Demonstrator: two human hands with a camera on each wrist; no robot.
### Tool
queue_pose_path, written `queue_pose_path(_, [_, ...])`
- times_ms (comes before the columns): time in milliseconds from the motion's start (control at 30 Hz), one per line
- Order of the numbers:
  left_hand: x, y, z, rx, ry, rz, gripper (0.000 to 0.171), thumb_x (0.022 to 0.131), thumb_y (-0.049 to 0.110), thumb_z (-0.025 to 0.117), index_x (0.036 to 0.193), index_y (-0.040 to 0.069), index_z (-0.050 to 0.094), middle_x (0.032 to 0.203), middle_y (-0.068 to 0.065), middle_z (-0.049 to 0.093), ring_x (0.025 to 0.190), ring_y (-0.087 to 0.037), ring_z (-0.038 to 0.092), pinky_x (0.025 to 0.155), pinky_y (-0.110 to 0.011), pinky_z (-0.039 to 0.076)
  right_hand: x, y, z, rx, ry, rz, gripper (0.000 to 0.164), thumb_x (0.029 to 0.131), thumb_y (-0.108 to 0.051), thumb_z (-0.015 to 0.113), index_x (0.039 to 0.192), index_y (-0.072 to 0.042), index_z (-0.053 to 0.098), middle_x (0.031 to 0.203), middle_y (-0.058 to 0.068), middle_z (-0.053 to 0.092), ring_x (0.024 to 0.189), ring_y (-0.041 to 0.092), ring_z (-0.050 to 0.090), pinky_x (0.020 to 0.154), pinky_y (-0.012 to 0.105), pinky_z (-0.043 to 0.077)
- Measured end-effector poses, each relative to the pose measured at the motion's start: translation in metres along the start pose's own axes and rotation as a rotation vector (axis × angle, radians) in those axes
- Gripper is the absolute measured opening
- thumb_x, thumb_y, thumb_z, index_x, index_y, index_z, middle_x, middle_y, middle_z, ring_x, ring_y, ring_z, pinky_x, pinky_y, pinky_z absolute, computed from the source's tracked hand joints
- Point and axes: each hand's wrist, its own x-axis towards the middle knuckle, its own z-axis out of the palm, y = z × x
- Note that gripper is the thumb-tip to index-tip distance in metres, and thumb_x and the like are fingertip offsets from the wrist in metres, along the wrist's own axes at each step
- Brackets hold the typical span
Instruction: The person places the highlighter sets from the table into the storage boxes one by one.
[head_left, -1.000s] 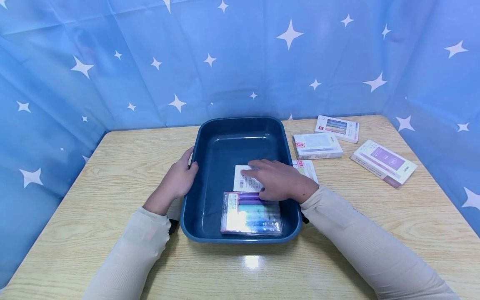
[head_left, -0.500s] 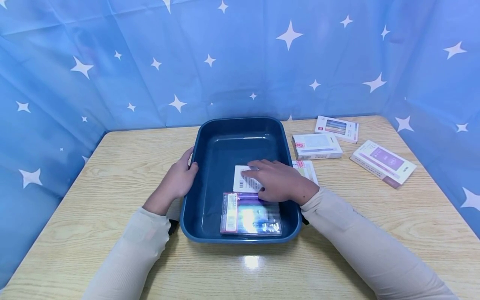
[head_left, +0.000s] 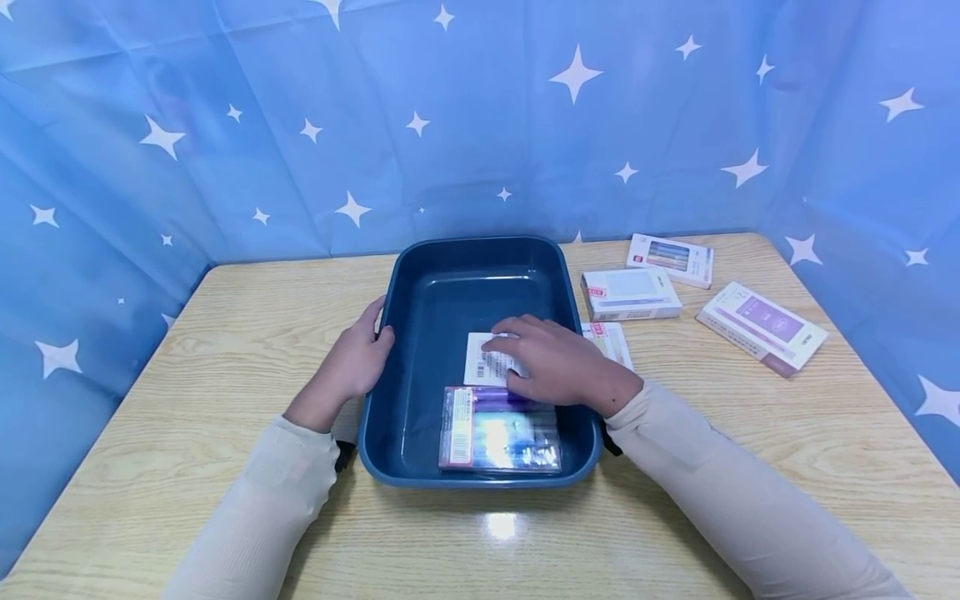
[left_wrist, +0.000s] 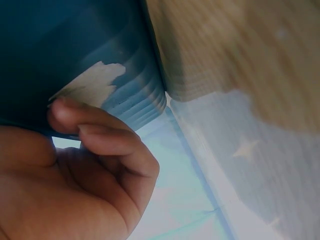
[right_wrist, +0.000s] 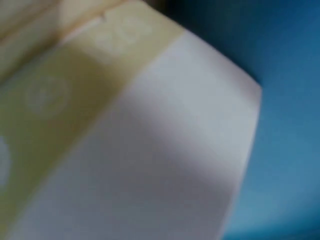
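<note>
In the head view a deep blue plastic tub (head_left: 480, 482) stands on the table. My left hand (head_left: 347, 360) grips its left rim; in the left wrist view the curled fingers (left_wrist: 115, 135) lie against its outer wall. Inside the tub my right hand (head_left: 551, 360) is over a flat white box (head_left: 477, 360) with a barcode, fingers bent and thumb near its front edge; the hand hides much of the box. In front of that lies a clear pack of markers (head_left: 480, 442) in purple to blue tones. The right wrist view shows no fingers.
Right of the tub, a white box with a yellow-green band (head_left: 617, 343) lies against it. Behind are a white box with a red label (head_left: 630, 293) and a windowed pencil box (head_left: 670, 260). A white and purple box (head_left: 763, 327) lies farther right. A blue star-patterned curtain (head_left: 480, 125) surrounds the table.
The right thumb has shifted slightly. Otherwise both hands, the tub and the packs hold their places; the head view has tilted a little.
</note>
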Motion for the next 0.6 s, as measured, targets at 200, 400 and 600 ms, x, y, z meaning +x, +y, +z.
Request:
queue_pose_path(200, [0.001,-0.001,0.0,0.005,0.005,0.004,0.059,0.108,0.029,0.03,0.162,0.016,0.012,0.081,-0.013,0.061,0.08,-0.025,0.069,0.07,-0.035,0.057,-0.001,0.003,0.001,0.052,0.093,-0.014,0.038,0.096,-0.026,0.059,0.133,-0.019,0.066,0.14,0.005,0.057,0.129,0.025,0.052,0.109,0.046,0.045])
queue_pose_path(400, [0.001,-0.002,0.001,0.002,0.002,0.004,0.059,0.108,0.029,0.03,0.162,0.015,0.012,0.076,-0.011,0.059,0.077,-0.023,0.068,0.07,-0.034,0.056,-0.008,0.004,-0.005,0.063,0.166,-0.051,0.035,0.096,-0.022,0.06,0.13,-0.017,0.068,0.137,0.005,0.06,0.128,0.025,0.053,0.109,0.047,0.045])
queue_pose_path(600, [0.001,-0.002,0.001,-0.001,0.002,0.003,0.059,0.108,0.028,0.03,0.162,0.015,0.011,0.075,-0.01,0.058,0.073,-0.022,0.067,0.068,-0.033,0.056,-0.021,0.004,-0.012,0.006,0.236,-0.112,0.033,0.095,-0.019,0.064,0.127,-0.015,0.069,0.133,0.008,0.062,0.124,0.026,0.056,0.104,0.049,0.048])
